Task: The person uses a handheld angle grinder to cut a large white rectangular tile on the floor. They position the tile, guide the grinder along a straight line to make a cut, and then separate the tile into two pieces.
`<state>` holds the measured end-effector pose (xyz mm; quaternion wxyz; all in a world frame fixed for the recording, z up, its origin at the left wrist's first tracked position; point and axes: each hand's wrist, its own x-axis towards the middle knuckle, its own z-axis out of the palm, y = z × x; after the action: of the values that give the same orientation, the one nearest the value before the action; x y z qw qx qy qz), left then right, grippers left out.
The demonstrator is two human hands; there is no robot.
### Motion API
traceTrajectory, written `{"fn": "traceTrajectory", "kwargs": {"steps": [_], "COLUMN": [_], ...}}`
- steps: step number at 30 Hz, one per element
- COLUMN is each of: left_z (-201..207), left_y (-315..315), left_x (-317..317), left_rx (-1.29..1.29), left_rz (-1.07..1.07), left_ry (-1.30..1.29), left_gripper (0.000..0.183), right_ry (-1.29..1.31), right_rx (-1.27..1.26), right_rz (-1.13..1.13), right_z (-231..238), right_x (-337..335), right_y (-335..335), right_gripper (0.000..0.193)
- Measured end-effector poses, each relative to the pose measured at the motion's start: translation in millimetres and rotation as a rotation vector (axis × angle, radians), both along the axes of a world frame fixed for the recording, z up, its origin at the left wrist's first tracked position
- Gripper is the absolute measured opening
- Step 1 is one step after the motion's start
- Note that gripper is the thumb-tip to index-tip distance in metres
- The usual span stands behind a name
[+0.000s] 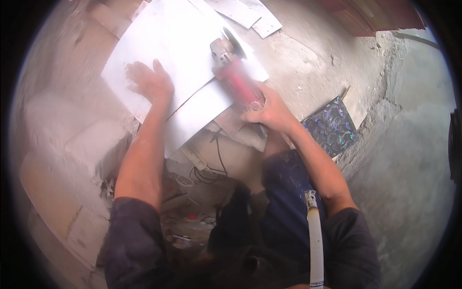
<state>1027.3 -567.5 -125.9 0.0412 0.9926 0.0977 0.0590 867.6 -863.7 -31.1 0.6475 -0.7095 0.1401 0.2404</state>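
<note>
A large white tile-like panel lies in front of me, bright with glare. My left hand presses flat on its left part, fingers spread. Wrapped around the rear body of a red angle grinder is my right hand. The grinder's metal head and dark cutting disc are over the right part of the panel; whether the disc touches it I cannot tell. A dark, narrow cut line runs slantwise across the panel from the grinder toward the near edge. Haze and motion blur soften the grinder's outline.
White offcuts lie beyond the panel. A dark, shiny patterned tile rests right of my forearm. Thin black cable and debris lie below the panel. Reddish-brown boards stand far right. A burning cigarette juts up in the foreground.
</note>
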Motion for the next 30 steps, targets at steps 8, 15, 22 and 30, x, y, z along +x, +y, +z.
{"fn": "traceTrajectory", "kwargs": {"steps": [8, 15, 22, 30], "left_z": [10.2, 33.6, 89.6, 159.8], "left_y": [-1.8, 1.6, -28.7, -85.9], "left_x": [-1.0, -46.3, -233.1, -312.4], "left_rx": [-0.047, -0.393, -0.71, -1.118], "left_rz": [-0.007, -0.19, -0.074, -0.219], "left_ry": [0.019, -0.061, 0.021, 0.407], "left_gripper": [0.072, 0.073, 0.067, 0.065], "right_ry": [-0.039, -0.127, -0.14, -0.081], "right_rx": [0.142, 0.289, 0.266, 0.39], "right_rz": [-0.279, -0.476, -0.529, -0.555], "right_z": [42.6, 86.3, 65.2, 62.6], "right_x": [-28.0, -18.2, -28.5, -36.8], "right_y": [-20.2, -39.2, -18.3, -0.5], "right_gripper": [0.087, 0.066, 0.059, 0.055]}}
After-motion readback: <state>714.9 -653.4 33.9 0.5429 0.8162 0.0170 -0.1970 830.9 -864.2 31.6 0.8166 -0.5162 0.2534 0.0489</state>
